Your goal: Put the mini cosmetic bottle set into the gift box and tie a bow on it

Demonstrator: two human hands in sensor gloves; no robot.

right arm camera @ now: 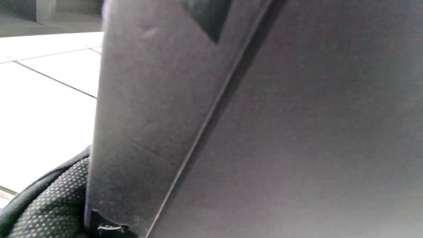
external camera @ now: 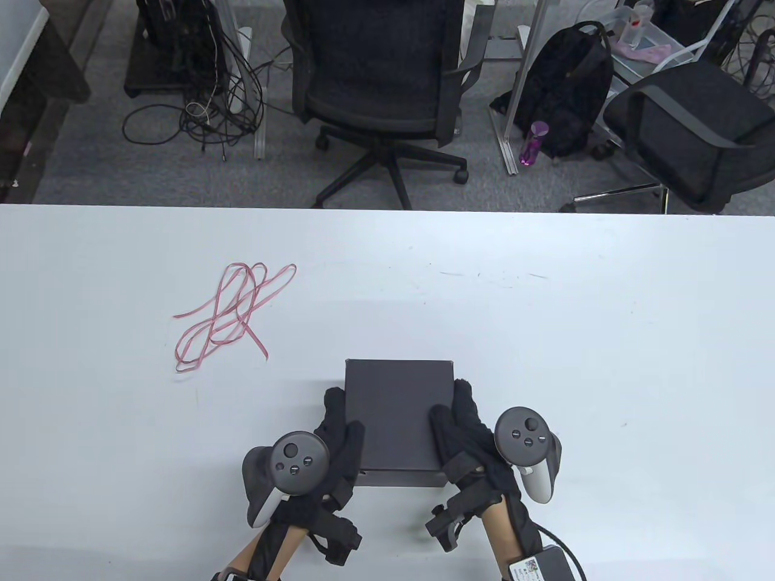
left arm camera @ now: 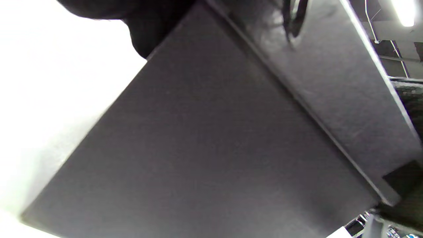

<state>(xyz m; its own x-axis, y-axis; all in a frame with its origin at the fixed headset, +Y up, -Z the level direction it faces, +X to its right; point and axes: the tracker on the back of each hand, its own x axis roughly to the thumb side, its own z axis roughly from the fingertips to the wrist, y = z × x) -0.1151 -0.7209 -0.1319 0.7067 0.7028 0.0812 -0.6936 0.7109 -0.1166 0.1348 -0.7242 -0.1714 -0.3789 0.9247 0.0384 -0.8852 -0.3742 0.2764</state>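
Gift box (external camera: 398, 414) clasped between both hands on white table (external camera: 545, 333), office chairs (external camera: 378, 78) behind.

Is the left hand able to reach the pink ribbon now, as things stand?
Probably yes, but not at once. The left hand grips the gift box together with the right hand. The pink ribbon lies beyond on bare table, nothing between.

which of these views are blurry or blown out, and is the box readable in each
Table view: sharp, evenly lit, the black gift box clear between both hands. Left wrist view: box fills the frame, soft, the table blown out white. Right wrist view: box very close and blurred, table overexposed.
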